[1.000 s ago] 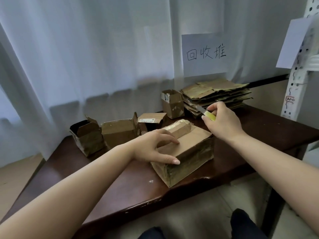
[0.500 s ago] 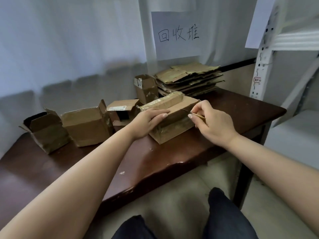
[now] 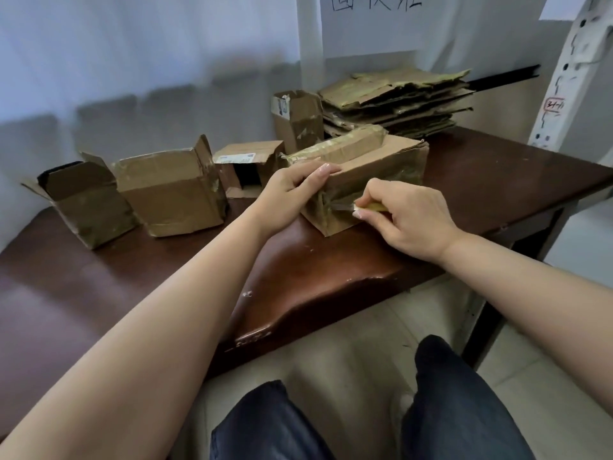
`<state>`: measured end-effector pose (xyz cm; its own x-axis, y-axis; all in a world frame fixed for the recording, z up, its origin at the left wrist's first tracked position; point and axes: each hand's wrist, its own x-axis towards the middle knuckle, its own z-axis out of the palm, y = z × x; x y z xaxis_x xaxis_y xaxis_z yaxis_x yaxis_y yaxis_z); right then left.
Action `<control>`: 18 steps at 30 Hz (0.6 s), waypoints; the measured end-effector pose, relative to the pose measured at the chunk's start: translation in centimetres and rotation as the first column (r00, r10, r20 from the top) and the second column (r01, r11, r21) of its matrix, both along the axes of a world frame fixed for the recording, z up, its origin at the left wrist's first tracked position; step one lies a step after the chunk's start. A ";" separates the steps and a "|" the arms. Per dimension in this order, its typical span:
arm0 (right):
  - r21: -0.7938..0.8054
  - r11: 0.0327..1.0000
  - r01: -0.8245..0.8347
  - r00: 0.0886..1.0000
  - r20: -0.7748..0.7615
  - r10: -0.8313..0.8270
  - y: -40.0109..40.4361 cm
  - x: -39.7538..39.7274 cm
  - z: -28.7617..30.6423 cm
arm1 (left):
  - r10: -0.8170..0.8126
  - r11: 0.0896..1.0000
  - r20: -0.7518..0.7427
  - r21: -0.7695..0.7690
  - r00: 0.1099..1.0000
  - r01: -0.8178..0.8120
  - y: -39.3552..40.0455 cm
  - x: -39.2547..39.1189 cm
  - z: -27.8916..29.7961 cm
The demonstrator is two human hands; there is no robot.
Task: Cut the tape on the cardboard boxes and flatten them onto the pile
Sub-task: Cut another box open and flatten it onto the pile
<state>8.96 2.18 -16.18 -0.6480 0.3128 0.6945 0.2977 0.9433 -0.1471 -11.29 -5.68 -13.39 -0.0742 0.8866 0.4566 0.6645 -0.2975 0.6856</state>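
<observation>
Nearest, lower centre: knees in dark trousers (image 3: pixel 457 403). Table (image 3: pixel 331 280), brown, mid frame. Right hand (image 3: pixel 411 217), centre right, pinching a small knife (image 3: pixel 345 207), blade on the taped near end of the box (image 3: pixel 371 167). Left hand (image 3: pixel 292 190) curled round that box's upper near corner, bracing it. Advice: probably best a shallow blade, run along the tape seam, kept clear of the left fingers. Farther left: other boxes (image 3: pixel 172 190), unflattened. Farthest, upper right: pile (image 3: pixel 398 101) of flattened cardboard.
</observation>
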 end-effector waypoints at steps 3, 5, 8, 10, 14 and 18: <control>0.049 0.998 -0.033 0.998 -0.050 0.036 0.1 -0.5 -0.2 | -0.002 0.999 0.026 0.041 1.000 0.001 0.2 -0.2 -0.7; 0.057 0.997 -0.048 0.996 -0.076 0.052 0.2 -0.8 -0.4 | 0.006 0.997 0.036 0.079 0.999 -0.009 0.4 -0.2 -1.2; 0.073 0.996 -0.055 0.993 -0.102 0.062 0.3 -1.0 -0.7 | 0.033 0.988 0.065 0.148 0.997 -0.042 0.6 -0.1 -2.0; 0.098 0.994 -0.052 0.993 -0.103 0.062 0.3 -1.2 -0.7 | 0.039 0.984 0.062 0.170 0.997 -0.049 0.8 -0.1 -2.2; 0.120 0.993 -0.022 0.995 -0.094 0.033 0.3 -1.8 -0.7 | 0.062 0.981 0.001 0.184 0.998 -0.061 0.9 -0.1 -2.3; 0.114 0.993 -0.006 0.997 -0.080 0.016 0.4 -2.0 -0.9 | 0.074 0.978 -0.025 0.197 0.997 -0.068 0.7 0.0 -2.3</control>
<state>6.97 2.60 -17.07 -0.5913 0.2223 0.7752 0.2787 0.9584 -0.0623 -11.29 -4.99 -15.70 -0.1163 0.7730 0.6237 0.7096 -0.3747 0.5967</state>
